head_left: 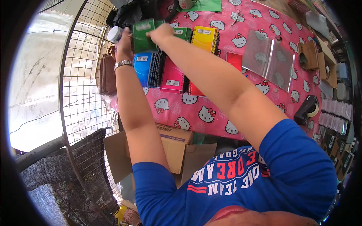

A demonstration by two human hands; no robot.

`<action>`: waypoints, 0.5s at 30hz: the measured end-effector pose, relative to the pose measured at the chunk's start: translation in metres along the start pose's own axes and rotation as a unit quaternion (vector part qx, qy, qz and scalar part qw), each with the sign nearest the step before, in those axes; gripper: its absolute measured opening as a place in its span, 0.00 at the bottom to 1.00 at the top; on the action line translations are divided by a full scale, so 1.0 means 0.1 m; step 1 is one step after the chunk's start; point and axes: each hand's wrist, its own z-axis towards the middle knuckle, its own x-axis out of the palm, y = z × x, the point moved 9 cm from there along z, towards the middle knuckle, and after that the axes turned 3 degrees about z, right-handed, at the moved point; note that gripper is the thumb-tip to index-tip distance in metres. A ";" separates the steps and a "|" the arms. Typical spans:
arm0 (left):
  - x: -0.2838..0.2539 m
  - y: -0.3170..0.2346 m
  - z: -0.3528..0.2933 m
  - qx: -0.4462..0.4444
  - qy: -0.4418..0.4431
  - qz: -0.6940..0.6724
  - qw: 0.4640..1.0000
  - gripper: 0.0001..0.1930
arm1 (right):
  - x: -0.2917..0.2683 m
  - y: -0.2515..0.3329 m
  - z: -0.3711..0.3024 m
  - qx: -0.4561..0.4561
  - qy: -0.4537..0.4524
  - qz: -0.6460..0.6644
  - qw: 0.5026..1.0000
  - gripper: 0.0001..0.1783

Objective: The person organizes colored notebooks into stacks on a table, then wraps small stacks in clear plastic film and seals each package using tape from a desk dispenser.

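My left hand [125, 45] grips a green notebook [143, 40] by its left edge, at the far left of the table. My right hand [161, 34] reaches across, with its fingers closed at the notebook's right side. The held notebook is slightly blurred and looks glossy. Beneath and beside it lie stacks of spiral notebooks: a blue one [141, 69], a pink one [172, 73], a yellow one [203, 38] and another green one [183, 34]. My right forearm partly covers a red notebook [234, 60].
Clear plastic covers [268, 56] lie right of the notebooks on the pink patterned tablecloth [207, 113]. A black tape dispenser [307, 109] sits near the right edge. A wire grid [81, 75] borders the left. An open cardboard box [169, 145] stands below the table's front edge.
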 end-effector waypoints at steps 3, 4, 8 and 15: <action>-0.10 0.10 -0.08 -0.005 0.054 0.140 0.989 0.18 | 0.23 -0.23 -0.26 0.118 0.003 0.007 0.993 0.33; -0.18 0.11 -0.13 0.034 0.059 0.184 0.981 0.22 | 0.23 -0.12 -0.35 0.095 -0.023 0.015 0.995 0.32; 0.10 -0.08 -0.23 0.140 0.051 0.172 0.974 0.27 | 0.00 0.27 -0.33 -0.013 -0.098 0.112 0.989 0.29; 0.14 -0.11 -1.35 0.211 0.042 -0.073 0.974 0.20 | -0.44 0.63 -0.69 -0.256 0.195 0.210 0.923 0.41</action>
